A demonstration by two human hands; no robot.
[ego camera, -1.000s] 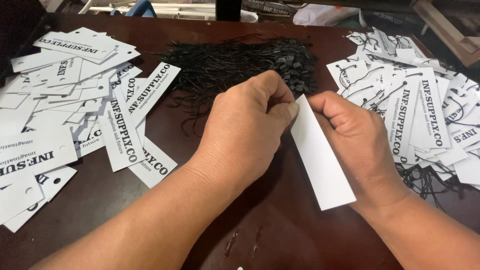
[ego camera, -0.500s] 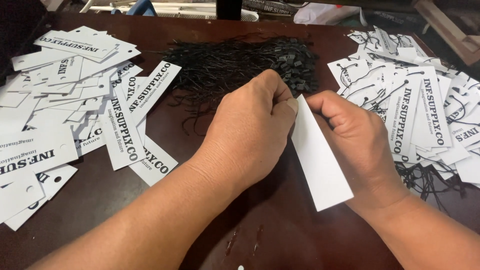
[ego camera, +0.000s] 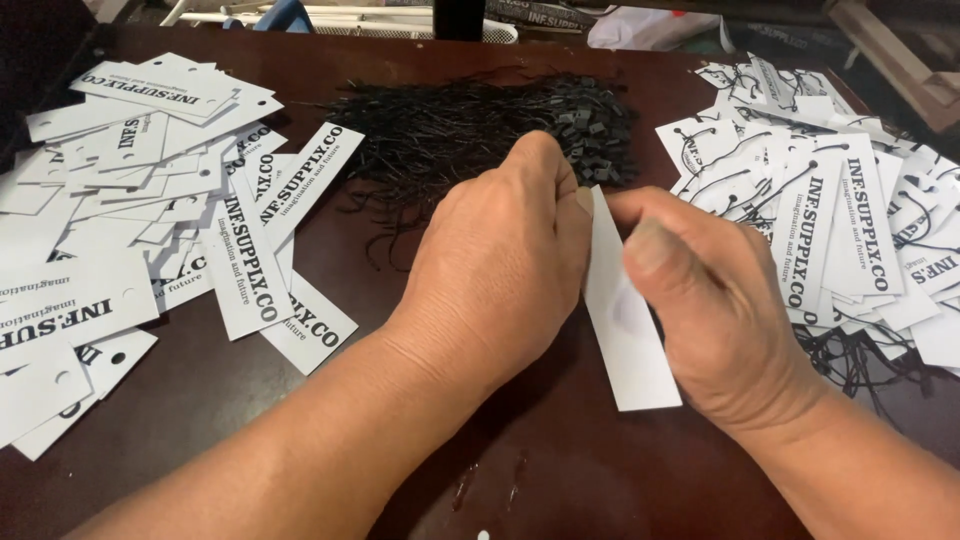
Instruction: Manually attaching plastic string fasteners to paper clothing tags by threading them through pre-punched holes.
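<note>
two hands meet over the middle of the dark worktop (ego camera: 250, 420), the right hand (ego camera: 715, 310) pinching a blank white paper tag (ego camera: 628, 320) by its upper end while the left hand (ego camera: 500, 270) has its fingers curled tight against the tag's top edge. behind the tag lies a heap of black strings (ego camera: 460, 125). loose printed tags (ego camera: 130, 210) spread to its left, and tags already strung (ego camera: 830, 210) pile to its right.
</note>
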